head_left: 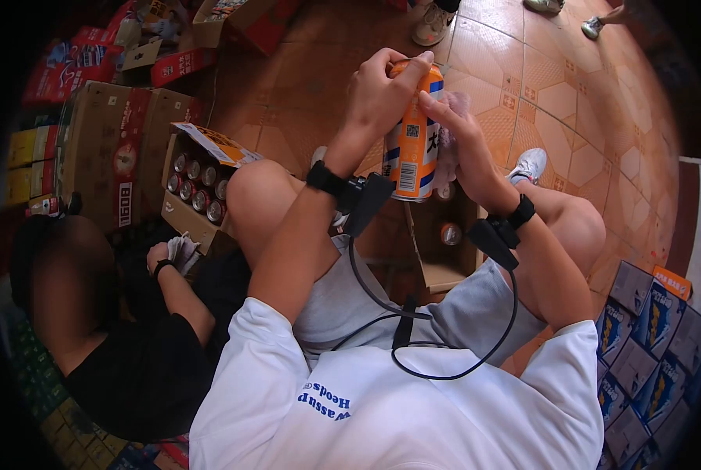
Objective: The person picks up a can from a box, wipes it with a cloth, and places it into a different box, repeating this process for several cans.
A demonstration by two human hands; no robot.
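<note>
An orange, blue and white drink can [415, 149] is held up in front of my knees, slightly tilted, its barcode side towards me. My left hand [383, 92] is closed around the upper part, thumb across the top rim. On the other side, my right hand [466, 145] presses a pinkish cloth [448, 141] against the can, its thumb on the can's side. Below, between my legs, an open cardboard box [444, 276] holds a few cans [450, 233], partly hidden by my right hand and wrist.
Left of my knee stands an open carton [180, 222] with several cans. Beside it a person in black [143, 368] holds a whitish cloth [183, 252]. Large cartons [92, 149] stand at the left, stacked blue packs [648, 345] at the right. Shoes [433, 25] show on the tiled floor.
</note>
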